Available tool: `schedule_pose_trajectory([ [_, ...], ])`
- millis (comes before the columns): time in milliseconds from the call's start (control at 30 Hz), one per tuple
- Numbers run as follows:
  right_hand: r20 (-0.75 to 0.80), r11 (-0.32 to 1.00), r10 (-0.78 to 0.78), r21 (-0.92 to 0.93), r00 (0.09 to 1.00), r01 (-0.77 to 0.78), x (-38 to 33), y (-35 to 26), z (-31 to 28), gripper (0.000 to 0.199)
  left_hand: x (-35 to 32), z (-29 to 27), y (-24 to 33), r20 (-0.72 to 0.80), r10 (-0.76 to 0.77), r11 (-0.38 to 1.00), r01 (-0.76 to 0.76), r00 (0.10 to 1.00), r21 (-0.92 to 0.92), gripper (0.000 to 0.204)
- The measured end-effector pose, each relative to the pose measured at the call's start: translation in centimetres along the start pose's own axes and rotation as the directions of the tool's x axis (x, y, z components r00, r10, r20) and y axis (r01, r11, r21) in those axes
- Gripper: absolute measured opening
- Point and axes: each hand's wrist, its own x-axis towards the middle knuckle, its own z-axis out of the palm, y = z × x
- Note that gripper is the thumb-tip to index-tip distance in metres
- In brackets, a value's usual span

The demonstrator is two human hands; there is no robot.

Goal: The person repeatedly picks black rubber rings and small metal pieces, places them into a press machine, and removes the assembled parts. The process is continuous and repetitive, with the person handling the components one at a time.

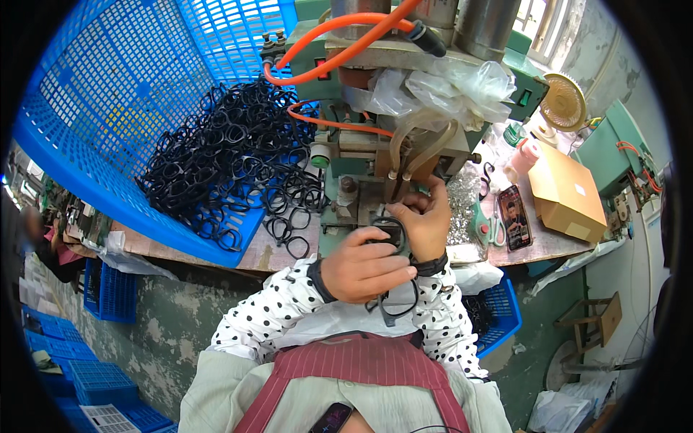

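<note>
My left hand (367, 265) is closed around black eyeglass frames, with one frame (398, 310) hanging below its fingers. Above the knuckles, a black rim (401, 232) stands up against the machine's metal work area. My right hand (427, 220) has thumb and fingertips pinched together under the machine's head, next to that rim; whatever lies in the pinch is hidden. The bench machine (361, 193) is green and bare metal, with clear tubes (426, 155) coming down just beyond the right fingers.
A big blue basket (79, 195) heaped with black eyeglass frames (231, 144) leans at the left. Small metal pieces (462, 209) lie right of the machine, beside green-handled scissors (491, 225), a phone (514, 218) and a cardboard box (567, 191). Orange hoses (325, 68) loop overhead.
</note>
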Motion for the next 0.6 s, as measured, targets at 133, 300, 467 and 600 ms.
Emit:
schedule_pose_trajectory([
  [133,0.004,1.000,0.005,0.000,1.000,-0.005,-0.4,0.1,0.1,0.059,2.3,-3.4,-0.7,-0.401,-0.521,0.838,0.541,0.753,-0.072,0.021],
  [300,-0.071,0.998,-0.012,0.057,0.997,0.016,-0.8,0.0,0.7,0.059,3.4,-5.2,-2.0,-0.364,-0.801,0.597,0.672,0.475,-0.438,0.022],
  [467,-0.089,0.997,-0.070,0.018,0.994,0.072,-0.7,0.9,0.4,0.059,1.1,-2.1,0.1,-0.159,-0.304,0.952,0.304,0.939,-0.022,0.041],
  [600,-0.189,0.874,-0.296,-0.449,0.936,0.186,1.8,3.3,-4.5,0.048,-0.5,2.1,0.3,0.049,-0.204,0.971,0.209,0.978,-0.113,0.053],
])
